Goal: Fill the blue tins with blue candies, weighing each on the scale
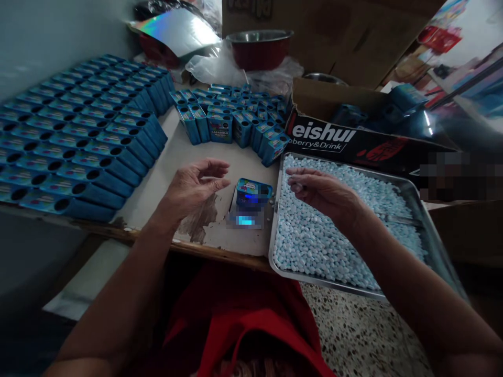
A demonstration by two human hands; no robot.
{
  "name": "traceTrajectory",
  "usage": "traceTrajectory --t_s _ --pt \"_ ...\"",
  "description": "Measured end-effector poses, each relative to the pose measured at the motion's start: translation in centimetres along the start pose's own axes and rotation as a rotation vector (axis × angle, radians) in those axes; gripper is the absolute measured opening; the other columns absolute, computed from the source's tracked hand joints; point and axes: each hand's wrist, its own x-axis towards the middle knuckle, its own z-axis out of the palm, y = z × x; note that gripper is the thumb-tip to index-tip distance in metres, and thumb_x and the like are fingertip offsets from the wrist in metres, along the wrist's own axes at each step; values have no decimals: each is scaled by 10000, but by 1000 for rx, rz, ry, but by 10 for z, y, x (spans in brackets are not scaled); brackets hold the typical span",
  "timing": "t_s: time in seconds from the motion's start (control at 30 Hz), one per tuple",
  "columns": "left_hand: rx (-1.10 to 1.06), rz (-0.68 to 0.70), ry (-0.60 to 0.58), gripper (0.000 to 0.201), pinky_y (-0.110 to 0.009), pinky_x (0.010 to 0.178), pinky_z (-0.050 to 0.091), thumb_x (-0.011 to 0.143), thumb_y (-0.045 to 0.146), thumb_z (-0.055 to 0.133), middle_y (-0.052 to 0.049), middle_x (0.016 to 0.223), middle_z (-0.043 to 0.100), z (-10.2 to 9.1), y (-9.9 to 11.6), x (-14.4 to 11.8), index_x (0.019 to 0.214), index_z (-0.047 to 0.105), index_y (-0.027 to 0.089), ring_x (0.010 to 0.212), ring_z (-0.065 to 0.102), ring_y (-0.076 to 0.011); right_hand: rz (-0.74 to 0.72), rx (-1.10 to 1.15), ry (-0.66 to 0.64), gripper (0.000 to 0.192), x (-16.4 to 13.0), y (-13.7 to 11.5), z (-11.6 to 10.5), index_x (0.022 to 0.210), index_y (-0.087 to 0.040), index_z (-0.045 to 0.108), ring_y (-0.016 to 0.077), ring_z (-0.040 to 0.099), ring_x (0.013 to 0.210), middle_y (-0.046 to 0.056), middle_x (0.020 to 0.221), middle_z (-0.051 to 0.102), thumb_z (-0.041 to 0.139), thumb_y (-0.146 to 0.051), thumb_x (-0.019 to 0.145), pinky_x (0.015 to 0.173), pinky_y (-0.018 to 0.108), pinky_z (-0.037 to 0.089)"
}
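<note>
My left hand point(198, 183) is over the table to the left of a small digital scale point(245, 220). Its thumb and fingers are apart with nothing between them. On the scale sits a small blue candy tin point(251, 189) with a printed label, and the display glows blue. Over the left part of a metal tray point(330, 285) is my right hand point(320, 189), its fingertips drawn together in a pinch. Whatever may be in that pinch is too small to make out. Small pale blue-white candies point(314, 246) fill much of the tray.
Rows of blue tins point(74, 136) with dark round openings cover the left side. More tins point(231, 112) stand loosely at the back. A black printed carton point(353, 139) holding tins borders the tray. Behind are a red metal bowl point(259, 50) and clear plastic point(212, 68).
</note>
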Motion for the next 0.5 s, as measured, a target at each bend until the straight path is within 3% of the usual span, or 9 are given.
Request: traceTrajectory --t_s 0.17,0.3,0.4,0.47,0.5 --pt "120 36 -76 529 -489 1080 590 841 352 885 -91 1308 752 4 -3 8 1333 732 233 1222 704 -308 -53 -183 -89 242 4 -6 25 1049 -127 826 73 552 619 27 798 699 851 -243 839 539 173 451" --pt "423 313 -93 689 -538 1206 488 782 297 947 -130 1436 689 38 6 6 1413 676 242 1369 618 -357 -67 -183 -57 209 8 -8 40 989 -156 834 87 537 636 38 811 681 852 -275 818 536 180 450" --pt "603 441 -314 464 -495 1074 574 865 169 838 -139 1262 756 56 13 12 1312 727 234 1203 705 -335 -58 -60 85 137 10 -13 31 877 -201 823 123 571 703 67 877 681 834 -211 741 531 196 473" --pt "631 422 -334 378 -470 1001 607 921 173 767 -121 1230 765 42 17 27 1290 734 251 1139 730 -314 -74 -72 118 35 9 -14 13 806 -230 807 150 571 691 98 882 669 781 -243 787 486 235 462" --pt "636 408 -296 368 -477 1018 604 935 182 747 -117 1252 758 24 19 37 1295 727 253 1154 728 -313 -91 -148 110 93 8 -14 1 799 -241 811 165 561 660 118 868 662 747 -297 838 467 271 461"
